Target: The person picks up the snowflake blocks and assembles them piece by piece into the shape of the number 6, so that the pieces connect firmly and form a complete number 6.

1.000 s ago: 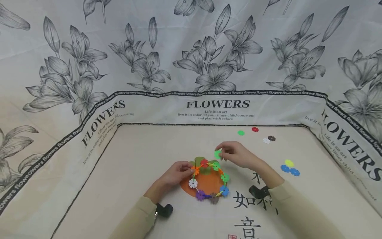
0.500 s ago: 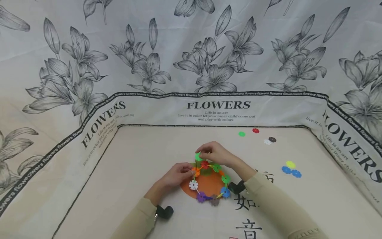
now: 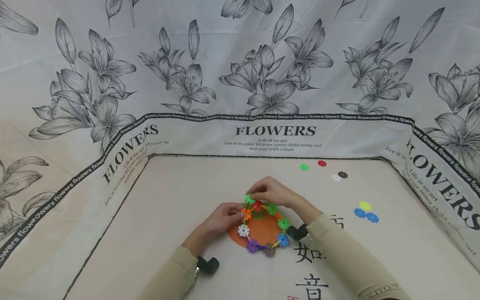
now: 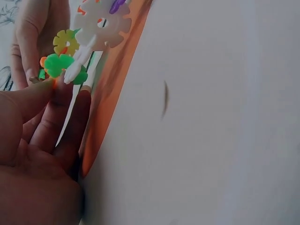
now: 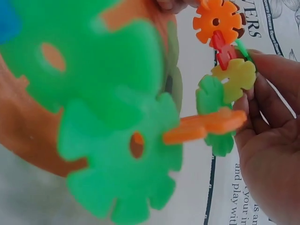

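A ring of linked, notched plastic snowflake discs in several colours, with a white snowflake disc [image 3: 243, 230] at its left, is held over an orange pumpkin shape [image 3: 266, 228]. My left hand [image 3: 225, 217] pinches the ring at its orange snowflake disc [image 3: 246, 214]. Thumb and fingers of my right hand [image 3: 271, 192] grip a loose green snowflake disc [image 3: 249, 199] against the ring's upper left, beside the red disc [image 3: 257, 205]. In the right wrist view only the edge of that green disc [image 5: 243, 50] shows by the thumb. Whether its notch is engaged, I cannot tell.
Loose green [image 3: 304, 167], red [image 3: 322, 163], white [image 3: 336, 177] and brown [image 3: 343, 174] discs lie at the back right. A yellow disc [image 3: 365, 206] and two blue discs [image 3: 361, 213] lie farther right. A flower-printed cloth wall [image 3: 275, 143] borders the table.
My right hand has moved left with the green snowflake disc, from beyond the ring's upper right to its upper left, then slightly down against it. My left hand stays in place.
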The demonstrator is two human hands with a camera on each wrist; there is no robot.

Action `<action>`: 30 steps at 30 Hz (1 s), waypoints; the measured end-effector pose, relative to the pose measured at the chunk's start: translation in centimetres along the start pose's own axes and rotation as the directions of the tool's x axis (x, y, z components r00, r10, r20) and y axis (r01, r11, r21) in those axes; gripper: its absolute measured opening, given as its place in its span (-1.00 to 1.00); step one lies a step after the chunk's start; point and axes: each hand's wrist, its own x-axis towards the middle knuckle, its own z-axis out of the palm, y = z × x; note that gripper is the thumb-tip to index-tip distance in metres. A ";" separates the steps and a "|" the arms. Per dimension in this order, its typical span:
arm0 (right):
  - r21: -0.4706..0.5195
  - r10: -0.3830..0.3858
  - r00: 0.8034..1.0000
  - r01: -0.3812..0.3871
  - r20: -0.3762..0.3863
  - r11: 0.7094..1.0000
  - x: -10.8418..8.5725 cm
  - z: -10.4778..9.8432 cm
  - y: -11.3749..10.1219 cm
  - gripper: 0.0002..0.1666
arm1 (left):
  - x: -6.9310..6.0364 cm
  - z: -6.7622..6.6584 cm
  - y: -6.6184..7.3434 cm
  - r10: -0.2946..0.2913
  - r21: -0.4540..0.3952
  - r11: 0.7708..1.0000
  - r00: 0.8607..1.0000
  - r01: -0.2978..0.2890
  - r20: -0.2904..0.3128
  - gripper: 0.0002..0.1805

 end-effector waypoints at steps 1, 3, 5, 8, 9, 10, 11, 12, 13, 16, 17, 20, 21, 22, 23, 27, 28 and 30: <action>0.012 0.002 1.000 -0.002 0.001 1.000 0.0 0.0 0.1 -0.76 | 0.0 0.0 0.0 -0.004 -0.002 1.000 1.000 0.004 -0.009 -0.83; 0.034 0.003 1.000 -0.003 0.001 0.999 0.0 -0.1 0.3 -0.76 | 0.0 0.1 0.0 -0.004 -0.009 1.000 1.000 0.004 -0.020 -0.83; 0.055 0.004 1.000 -0.004 0.003 0.998 0.1 0.0 0.5 -0.76 | -0.1 0.2 0.0 -0.003 -0.018 1.000 1.000 0.002 -0.027 -0.83; 0.078 0.000 1.000 0.000 0.002 0.997 0.1 0.1 0.5 -0.77 | -0.2 0.2 0.1 0.012 -0.023 1.000 0.999 -0.013 -0.036 -0.82; 0.087 -0.001 1.000 0.000 0.004 0.996 0.1 0.1 0.4 -0.77 | -0.2 0.2 0.1 0.017 -0.025 1.000 0.999 -0.018 -0.037 -0.82; 0.094 0.000 1.000 -0.001 0.005 0.996 0.1 0.1 0.3 -0.77 | -0.3 0.2 0.1 0.018 -0.024 1.000 0.999 -0.019 -0.040 -0.82; 0.100 0.002 1.000 -0.003 0.006 0.995 0.1 0.1 0.2 -0.76 | -0.3 0.2 0.1 0.015 -0.026 1.000 0.999 -0.016 -0.043 -0.82; 0.105 0.006 1.000 -0.007 0.008 0.994 0.2 0.1 0.2 -0.76 | -0.3 0.2 0.2 0.015 -0.026 1.000 0.999 -0.016 -0.043 -0.82; 0.112 0.012 1.000 -0.013 0.010 0.994 0.2 0.0 0.2 -0.76 | -0.3 0.2 0.2 0.020 -0.029 0.999 0.999 -0.021 -0.043 -0.82; 0.128 0.026 1.000 -0.027 0.017 0.991 0.3 0.0 0.3 -0.76 | -0.2 0.2 0.2 0.005 -0.035 0.999 0.999 -0.007 -0.045 -0.84; 0.133 0.029 0.999 -0.032 0.019 0.991 0.3 -0.1 0.3 -0.76 | -0.2 0.2 0.2 0.003 -0.036 0.999 0.999 -0.005 -0.045 -0.85; 0.157 0.057 0.998 -0.060 0.022 0.986 0.5 0.0 0.6 -0.77 | -0.2 0.1 0.1 -0.003 -0.037 0.999 0.999 0.001 -0.048 -0.86; 0.166 0.064 0.998 -0.066 0.022 0.984 0.5 0.0 0.6 -0.76 | -0.2 0.2 0.0 -0.002 -0.036 0.999 0.999 0.000 -0.049 -0.86; 0.178 0.076 0.997 -0.079 0.022 0.981 0.6 0.1 0.7 -0.77 | -0.2 0.2 0.0 0.000 -0.034 0.999 0.999 -0.002 -0.051 -0.86; 0.187 0.087 0.996 -0.090 0.024 0.978 0.6 0.2 0.8 -0.77 | -0.2 0.2 -0.1 0.002 -0.031 1.000 0.999 -0.003 -0.053 -0.86; 0.175 0.084 0.995 -0.092 0.052 0.980 1.0 0.5 0.9 -0.75 | -0.2 0.4 -0.1 0.008 -0.010 1.000 0.998 -0.009 -0.056 -0.87; 0.167 0.081 0.995 -0.089 0.053 0.982 1.0 0.6 0.9 -0.75 | -0.1 0.5 0.0 0.011 -0.006 1.000 0.998 -0.011 -0.055 -0.87; 0.148 0.076 0.996 -0.083 0.049 0.986 1.0 0.5 0.8 -0.75 | -0.1 0.7 0.1 0.016 0.000 1.000 0.999 -0.016 -0.051 -0.86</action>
